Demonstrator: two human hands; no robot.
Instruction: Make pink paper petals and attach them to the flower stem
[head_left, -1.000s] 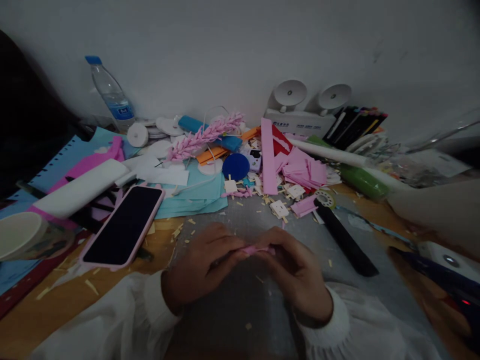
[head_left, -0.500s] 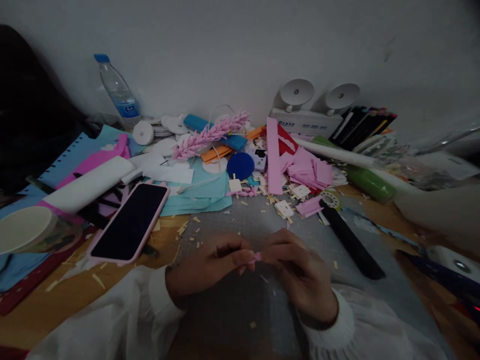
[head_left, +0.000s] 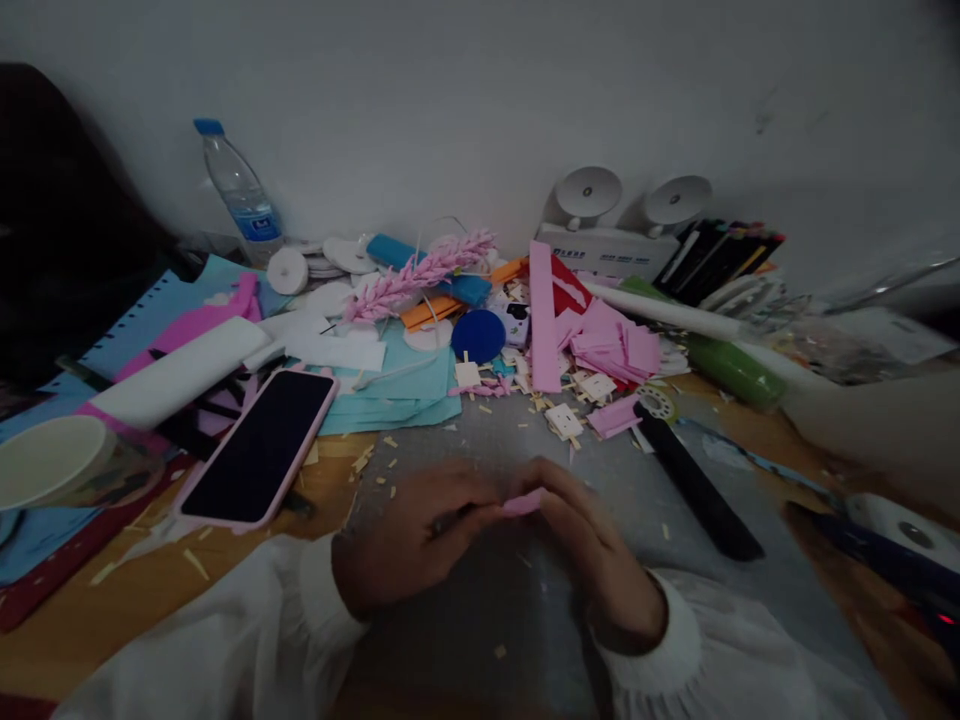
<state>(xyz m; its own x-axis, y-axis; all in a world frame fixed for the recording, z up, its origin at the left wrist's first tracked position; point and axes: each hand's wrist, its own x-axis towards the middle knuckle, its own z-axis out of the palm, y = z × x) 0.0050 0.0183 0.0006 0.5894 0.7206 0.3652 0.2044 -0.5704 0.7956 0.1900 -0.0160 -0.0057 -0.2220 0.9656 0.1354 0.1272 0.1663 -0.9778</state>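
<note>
A small pink paper piece [head_left: 523,503] is held above the grey mat [head_left: 487,600], its ends at the fingertips of both hands. My left hand [head_left: 420,530] pinches its left end between thumb and fingers. At the other end, the fingers of my right hand [head_left: 600,550] are bent and closed on the paper; the right thumb is mostly hidden. Both hands are a little blurred. Beyond them lie a pile of cut pink paper [head_left: 611,340] and a long pink strip [head_left: 544,318].
A phone [head_left: 262,445] and a paper cup [head_left: 56,460] stand left. At the back are a water bottle [head_left: 247,190], a pink braided stem [head_left: 420,275], teal paper [head_left: 390,405] and a blue disc [head_left: 478,336]. A black-handled cutter [head_left: 697,485] and dark-blue glue gun [head_left: 877,560] lie right.
The hands have drawn slightly apart, and more of the pink paper shows between them. My right fingers have straightened somewhat. The view has shifted a little.
</note>
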